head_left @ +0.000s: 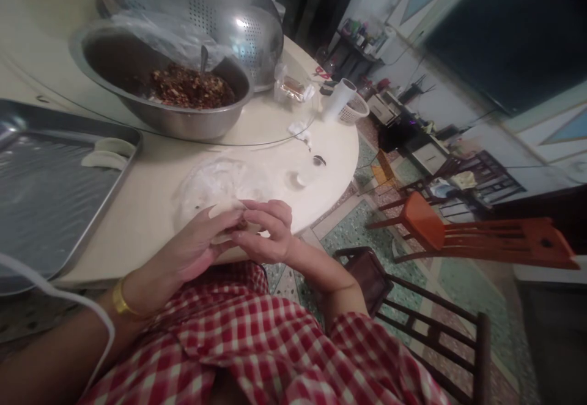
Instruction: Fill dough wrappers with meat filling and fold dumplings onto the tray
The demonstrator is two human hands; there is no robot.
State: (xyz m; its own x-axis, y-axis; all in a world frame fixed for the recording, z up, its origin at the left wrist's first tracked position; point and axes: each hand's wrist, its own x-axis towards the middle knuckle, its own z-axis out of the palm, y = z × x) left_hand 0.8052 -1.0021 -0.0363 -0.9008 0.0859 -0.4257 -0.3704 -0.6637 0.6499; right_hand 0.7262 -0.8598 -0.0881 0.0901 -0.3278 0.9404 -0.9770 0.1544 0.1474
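Dumpling (225,212): held just above the near edge of the tabletop (151,209), in front of the person's chest. A dark spot of filling shows between the fingers, so the seam appears only partly closed; sealing is judged unfinished. Its long axis runs roughly side to side, from one hand to the other. Fingers hide which way the seam faces.

Left hand (197,246): cupped under the dumpling, thumb pressed on the wrapper. Right hand (268,234): fingers curled, pinching the other end.

Beyond: a pile of wrappers under plastic (220,182). Two finished dumplings (107,153) lie in a corner of the tray (46,209). The bowl (183,123) holds ample filling (188,87).
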